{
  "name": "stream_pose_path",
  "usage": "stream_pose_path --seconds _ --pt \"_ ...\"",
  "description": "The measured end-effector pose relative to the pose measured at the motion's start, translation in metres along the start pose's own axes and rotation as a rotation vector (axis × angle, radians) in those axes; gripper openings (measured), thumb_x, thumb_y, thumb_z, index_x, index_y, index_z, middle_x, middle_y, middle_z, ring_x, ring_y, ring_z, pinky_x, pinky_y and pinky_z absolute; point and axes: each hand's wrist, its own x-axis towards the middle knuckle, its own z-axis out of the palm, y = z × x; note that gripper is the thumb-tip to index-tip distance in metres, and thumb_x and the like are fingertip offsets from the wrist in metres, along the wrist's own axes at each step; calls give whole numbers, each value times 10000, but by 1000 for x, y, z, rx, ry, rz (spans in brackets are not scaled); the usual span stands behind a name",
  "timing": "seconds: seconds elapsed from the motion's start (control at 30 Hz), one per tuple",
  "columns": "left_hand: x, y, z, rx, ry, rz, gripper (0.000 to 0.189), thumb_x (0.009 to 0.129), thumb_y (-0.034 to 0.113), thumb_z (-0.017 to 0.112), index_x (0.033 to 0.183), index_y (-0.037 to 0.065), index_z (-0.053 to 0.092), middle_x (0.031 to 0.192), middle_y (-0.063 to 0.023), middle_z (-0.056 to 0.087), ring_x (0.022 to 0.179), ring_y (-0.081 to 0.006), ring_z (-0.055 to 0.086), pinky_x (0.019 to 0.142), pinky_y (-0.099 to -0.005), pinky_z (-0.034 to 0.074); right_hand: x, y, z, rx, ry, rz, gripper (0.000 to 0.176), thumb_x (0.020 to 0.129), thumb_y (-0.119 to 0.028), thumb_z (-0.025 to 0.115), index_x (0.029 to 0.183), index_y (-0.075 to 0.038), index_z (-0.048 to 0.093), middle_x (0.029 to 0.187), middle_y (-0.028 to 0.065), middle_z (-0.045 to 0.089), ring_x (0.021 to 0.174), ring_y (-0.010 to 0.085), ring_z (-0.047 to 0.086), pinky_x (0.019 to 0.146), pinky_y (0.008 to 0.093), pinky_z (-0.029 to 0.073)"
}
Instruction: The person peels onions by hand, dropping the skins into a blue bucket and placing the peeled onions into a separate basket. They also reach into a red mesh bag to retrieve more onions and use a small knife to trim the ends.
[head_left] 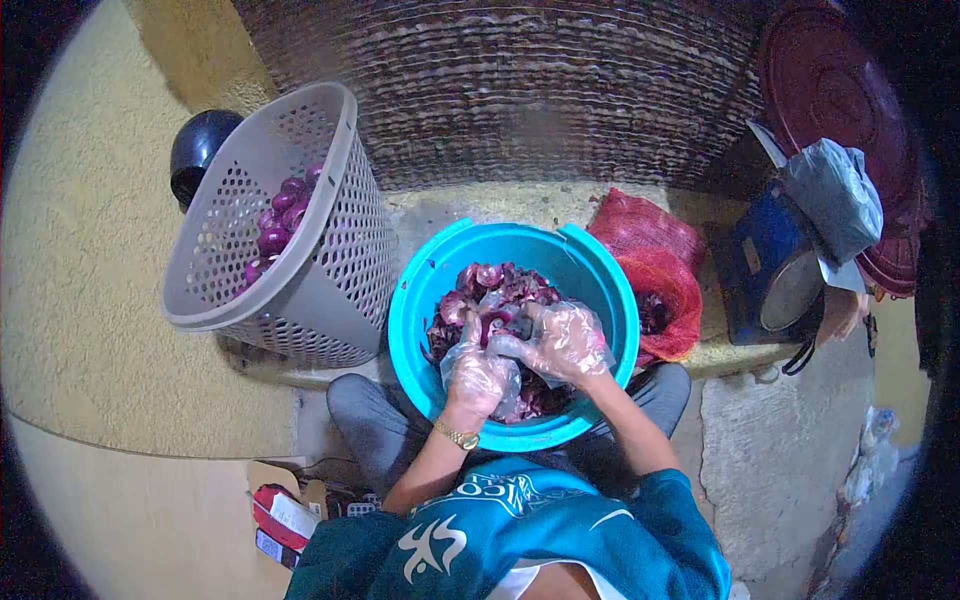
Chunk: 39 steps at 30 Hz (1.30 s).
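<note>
A turquoise tub (403, 330) stands between my knees, with red onions and loose purple skins (525, 285) inside. Over the tub, my left hand (475, 370) wears a clear plastic glove and its fingers are closed on a red onion (495, 326). My right hand (562, 343), gloved too, meets it from the right, with fingers bent against the same onion. The fingers partly hide the onion. To the left, a tilted grey perforated basket (345, 255) holds several shiny peeled red onions (275, 240).
Right of the tub lies a red mesh sack (650, 230) with dark skins at its mouth. Farther right stand a blue scale (760, 265) with a grey plastic bag (835, 198) on it and a dark red lid (830, 80). A black rounded object (200, 150) sits behind the basket.
</note>
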Motion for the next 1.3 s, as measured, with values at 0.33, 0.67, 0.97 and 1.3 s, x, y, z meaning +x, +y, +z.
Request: stream_pose_path --seconds 0.33,0.67,0.97,1.3 --pt "6 9 -4 -283 -200 -74 377 1011 270 476 1325 63 503 1243 -121 598 1104 -221 595 1001 -373 475 -3 7 1 -2 -181 -41 553 872 -629 504 928 -130 738 736 175 672 690 351 670 643 488 509" --pt "-5 23 0 156 -188 47 423 1015 252 477 1398 77 433 1335 -89 519 1182 -201 553 955 -331 517 -4 9 -11 -3 -21 -41 666 639 -738 688 770 -86 645 593 138 619 561 321 640 562 440 504" --pt "-10 15 10 305 -179 127 391 1020 247 467 1375 82 463 1275 -60 568 978 -145 619 675 -255 542 5 2 -15 -35 65 -130 668 615 -699 738 784 -66 609 590 130 615 563 315 641 556 433 497" --pt "-7 16 10 50 -149 -17 408 991 233 536 1377 111 481 1292 -43 543 1112 -153 560 901 -296 503 2 3 -10 -31 -9 -107 505 767 -569 692 764 -68 626 630 151 630 596 337 647 572 455 497"
